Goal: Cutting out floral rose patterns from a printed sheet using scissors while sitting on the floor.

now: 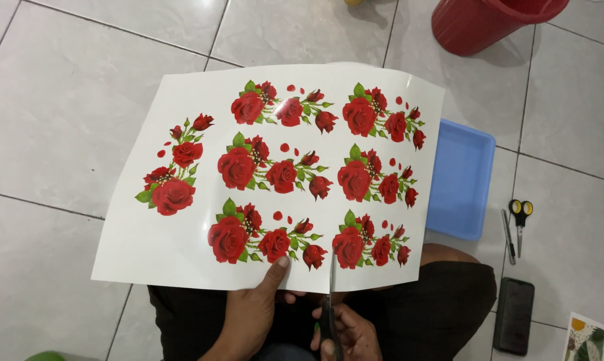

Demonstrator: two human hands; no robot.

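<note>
A glossy sheet of printed rose stickers [275, 180] fills the centre. The left hand [252, 307], at six o'clock, pinches its near edge. The right hand [345, 331] grips scissors [330, 294], blades entering between two bouquets; the unsupported sheet could sag, steering the cut into a rose.

On the floor to your right lies a dark phone [514, 315], its rectangular screen black and blank.
</note>
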